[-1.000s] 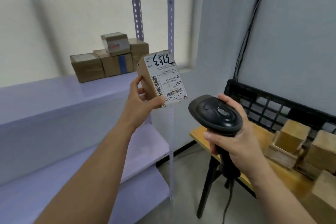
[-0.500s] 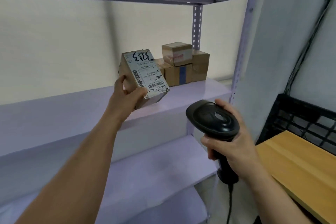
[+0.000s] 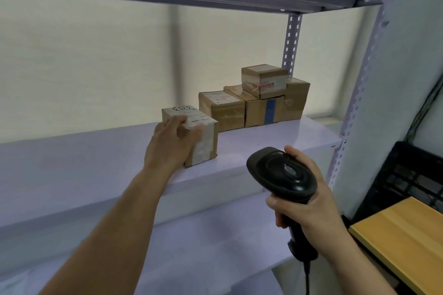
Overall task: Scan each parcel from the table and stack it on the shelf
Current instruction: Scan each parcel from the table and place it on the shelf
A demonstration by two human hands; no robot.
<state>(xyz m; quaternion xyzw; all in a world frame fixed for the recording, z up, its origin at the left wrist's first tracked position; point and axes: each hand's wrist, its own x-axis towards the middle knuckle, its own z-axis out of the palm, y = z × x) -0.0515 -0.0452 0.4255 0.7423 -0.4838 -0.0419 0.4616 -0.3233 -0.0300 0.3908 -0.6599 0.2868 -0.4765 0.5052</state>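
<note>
From the head camera we see the left hand [image 3: 173, 145] reaching to the middle shelf [image 3: 263, 142], its fingers curled over the near top edge of a brown parcel [image 3: 206, 143] and the thumb against the front face, so it holds the parcel, which stands flat on the shelf. The right hand [image 3: 310, 209] wraps fully round the grip of a black scanner [image 3: 282, 173], its head tilted up toward us and its cable [image 3: 306, 278] hanging below. The white label [image 3: 189, 115] on top of the parcel carries black handwritten marks and fine print, which we find too blurred to read. Just right of the parcel sit four stacked parcels [image 3: 249, 112]; the top one [image 3: 263, 81] bears a label with red print we cannot make out, and one below has a blue strip. At the lower right we see a wooden surface [image 3: 402, 242] and a black crate [image 3: 412, 175].
</note>
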